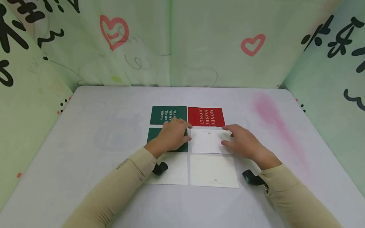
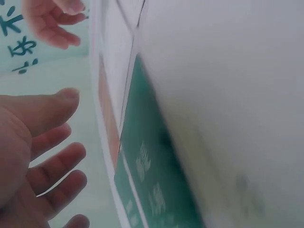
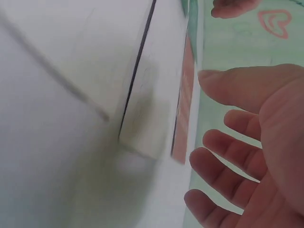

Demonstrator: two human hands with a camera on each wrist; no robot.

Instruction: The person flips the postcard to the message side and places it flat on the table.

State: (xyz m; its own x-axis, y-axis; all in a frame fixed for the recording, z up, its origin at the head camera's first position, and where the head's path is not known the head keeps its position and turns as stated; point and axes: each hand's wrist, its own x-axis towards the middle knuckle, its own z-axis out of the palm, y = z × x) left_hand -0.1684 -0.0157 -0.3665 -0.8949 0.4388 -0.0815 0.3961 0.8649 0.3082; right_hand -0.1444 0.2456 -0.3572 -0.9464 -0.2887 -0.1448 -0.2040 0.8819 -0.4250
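Several flat cards lie in two columns on a white table. At the back are a green card (image 1: 159,114) with pale writing and a red card (image 1: 206,117) printed with MONEY. A second green card (image 1: 152,134) and a white card (image 1: 209,142) form the middle row; two cream cards, left (image 1: 176,172) and right (image 1: 214,171), lie nearest the body. Above the green cards is my left hand (image 1: 174,134), partly covering them, its fingers loosely bent around nothing. My right hand (image 1: 245,141) hovers over the white card's right edge, thumb and fingers apart, holding nothing.
The table (image 1: 85,142) bears a pink smear (image 1: 273,120) on its right side. Green cloth (image 1: 194,44) with hearts and black lettering hangs behind and at both sides. Dark wrist cameras, left (image 1: 160,168) and right (image 1: 252,178), sit below the wrists.
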